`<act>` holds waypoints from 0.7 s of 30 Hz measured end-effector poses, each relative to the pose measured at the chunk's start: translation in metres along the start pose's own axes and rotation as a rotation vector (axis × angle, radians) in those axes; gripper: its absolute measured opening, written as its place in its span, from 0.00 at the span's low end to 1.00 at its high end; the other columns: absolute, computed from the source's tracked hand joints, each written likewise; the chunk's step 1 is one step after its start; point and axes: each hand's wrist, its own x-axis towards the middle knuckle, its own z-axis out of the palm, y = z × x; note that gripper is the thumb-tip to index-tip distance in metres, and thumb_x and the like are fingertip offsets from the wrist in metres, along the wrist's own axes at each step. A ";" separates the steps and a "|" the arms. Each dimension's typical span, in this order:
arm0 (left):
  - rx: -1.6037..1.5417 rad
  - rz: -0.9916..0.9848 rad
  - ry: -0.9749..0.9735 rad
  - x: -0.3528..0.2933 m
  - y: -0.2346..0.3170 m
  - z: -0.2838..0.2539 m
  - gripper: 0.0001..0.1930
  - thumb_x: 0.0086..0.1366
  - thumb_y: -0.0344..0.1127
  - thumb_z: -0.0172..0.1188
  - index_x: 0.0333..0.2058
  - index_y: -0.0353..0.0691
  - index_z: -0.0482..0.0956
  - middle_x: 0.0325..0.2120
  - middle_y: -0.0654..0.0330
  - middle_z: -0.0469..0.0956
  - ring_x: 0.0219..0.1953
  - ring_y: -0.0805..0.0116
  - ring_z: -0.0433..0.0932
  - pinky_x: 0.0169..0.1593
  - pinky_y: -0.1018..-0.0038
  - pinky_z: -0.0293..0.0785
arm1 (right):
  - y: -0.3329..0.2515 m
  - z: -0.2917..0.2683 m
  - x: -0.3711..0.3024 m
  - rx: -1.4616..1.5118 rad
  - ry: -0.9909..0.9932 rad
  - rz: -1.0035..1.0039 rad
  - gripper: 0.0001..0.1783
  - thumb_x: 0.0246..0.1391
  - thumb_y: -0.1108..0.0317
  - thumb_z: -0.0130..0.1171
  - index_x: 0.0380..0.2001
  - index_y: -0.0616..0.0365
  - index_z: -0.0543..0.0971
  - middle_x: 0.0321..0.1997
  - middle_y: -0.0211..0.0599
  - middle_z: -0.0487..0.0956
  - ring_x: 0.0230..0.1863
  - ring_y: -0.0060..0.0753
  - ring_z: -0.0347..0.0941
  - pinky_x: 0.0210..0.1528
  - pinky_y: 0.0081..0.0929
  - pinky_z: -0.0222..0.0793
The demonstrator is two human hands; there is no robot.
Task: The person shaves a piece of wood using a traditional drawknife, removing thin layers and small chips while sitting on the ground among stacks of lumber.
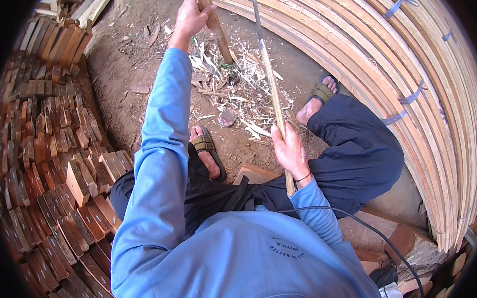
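Left hand (190, 15), at 12 o'clock, fingers wrapped around an upright wooden stick (217, 30); right hand (290, 149) grips a long-handled blade (270, 75) pointing toward 12 o'clock, above wood shavings (236, 93).

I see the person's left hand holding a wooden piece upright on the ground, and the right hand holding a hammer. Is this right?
Not quite. The head view shows the right hand holding a long-handled blade, not a hammer. The left hand does hold the wooden piece upright on the ground.

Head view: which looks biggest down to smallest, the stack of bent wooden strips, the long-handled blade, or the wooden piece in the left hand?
1. Stack of bent wooden strips, by far.
2. Long-handled blade.
3. Wooden piece, though its top is cut off, so its rank is unsure.
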 end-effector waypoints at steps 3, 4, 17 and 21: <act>0.160 -0.161 0.044 -0.004 0.028 -0.016 0.20 0.56 0.34 0.72 0.43 0.34 0.74 0.38 0.50 0.79 0.37 0.64 0.81 0.39 0.67 0.78 | 0.000 0.000 0.000 -0.008 -0.026 0.028 0.16 0.64 0.58 0.53 0.39 0.63 0.73 0.26 0.56 0.78 0.32 0.60 0.77 0.34 0.48 0.69; 0.201 -0.233 0.062 -0.007 0.042 -0.023 0.24 0.57 0.45 0.72 0.44 0.33 0.77 0.42 0.44 0.80 0.43 0.58 0.81 0.44 0.63 0.78 | 0.000 -0.001 0.000 -0.015 -0.039 0.041 0.16 0.64 0.58 0.53 0.39 0.64 0.73 0.27 0.56 0.78 0.32 0.60 0.77 0.35 0.48 0.69; 0.347 -0.311 0.186 -0.020 -0.058 -0.090 0.41 0.49 0.66 0.72 0.41 0.27 0.77 0.36 0.43 0.83 0.42 0.51 0.84 0.51 0.62 0.78 | 0.009 0.015 0.001 -0.026 -0.027 -0.021 0.18 0.65 0.55 0.53 0.35 0.62 0.74 0.23 0.49 0.74 0.27 0.53 0.74 0.32 0.45 0.67; 0.414 -0.479 0.309 -0.029 -0.083 -0.102 0.43 0.48 0.69 0.71 0.42 0.27 0.77 0.39 0.41 0.82 0.45 0.50 0.83 0.53 0.62 0.76 | 0.010 0.018 0.001 -0.047 -0.049 -0.021 0.18 0.65 0.56 0.53 0.35 0.63 0.74 0.22 0.49 0.74 0.27 0.53 0.74 0.32 0.45 0.66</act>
